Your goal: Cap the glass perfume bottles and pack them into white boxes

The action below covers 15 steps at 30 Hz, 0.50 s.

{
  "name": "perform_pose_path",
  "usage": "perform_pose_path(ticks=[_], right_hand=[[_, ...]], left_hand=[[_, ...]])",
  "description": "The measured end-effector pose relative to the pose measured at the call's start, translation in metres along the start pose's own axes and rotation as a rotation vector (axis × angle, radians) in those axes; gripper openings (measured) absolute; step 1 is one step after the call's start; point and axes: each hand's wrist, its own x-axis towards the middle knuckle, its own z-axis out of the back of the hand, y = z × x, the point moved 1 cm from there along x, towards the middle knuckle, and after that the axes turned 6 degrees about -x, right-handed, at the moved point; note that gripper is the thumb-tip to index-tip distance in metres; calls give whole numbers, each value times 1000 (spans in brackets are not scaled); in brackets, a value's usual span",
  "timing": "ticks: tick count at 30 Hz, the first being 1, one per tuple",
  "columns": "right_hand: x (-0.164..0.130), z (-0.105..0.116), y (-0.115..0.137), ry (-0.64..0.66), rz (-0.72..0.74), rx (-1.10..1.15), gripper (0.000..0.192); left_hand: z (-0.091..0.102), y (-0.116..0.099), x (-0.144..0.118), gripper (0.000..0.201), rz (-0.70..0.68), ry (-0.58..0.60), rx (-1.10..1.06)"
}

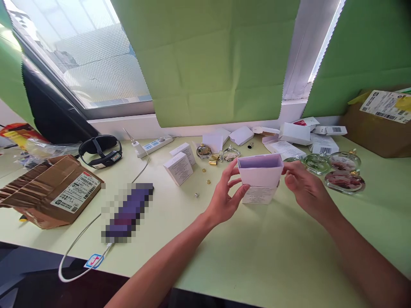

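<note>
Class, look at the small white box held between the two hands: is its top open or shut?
Open. The white box shows a bare purple-tinted inside at its top, no flap over it, with the left hand and right hand gripping its sides.

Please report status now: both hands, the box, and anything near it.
Left hand and right hand: grip on the open white cardboard box, one each side. Box upright above the pale green table. Round glass bottles close on the right.

Both bare forearms come in from the near edge, angling toward the middle. The left hand (pixel 226 194) sits palm-in, its fingers (pixel 231 167) spread and curled, thumb poking toward the right. The right hand (pixel 305 188) mirrors it from the right side, wrist bent a bit, fingers bunched together and pinching inward.
</note>
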Motion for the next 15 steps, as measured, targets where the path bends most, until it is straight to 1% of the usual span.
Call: perform_pose_path(ticks=[2, 5, 7, 9, 11, 13, 15], right_hand=[[-1, -3, -2, -15, 20, -34, 26], [-2, -6, -4, -38, -4, -84, 18], [-1, -5, -3, -47, 3, -97, 17], [0, -3, -3, -28, 13, -97, 17], [1, 0, -3, 28, -1, -65, 17], [1, 3, -3, 61, -25, 21, 18], [1, 4, -1, 27, -19, 155, 26]], left_hand=[[0, 0, 0, 69, -2, 1, -1], [1, 1, 0, 69, 8, -4, 8], [1, 2, -1, 68, 18, -16, 15], [1, 2, -1, 68, 26, -23, 17], [1, 2, -1, 69, 29, -18, 12], [1, 2, -1, 69, 31, -5, 10], [1, 1, -1, 70, 32, 6, 17]])
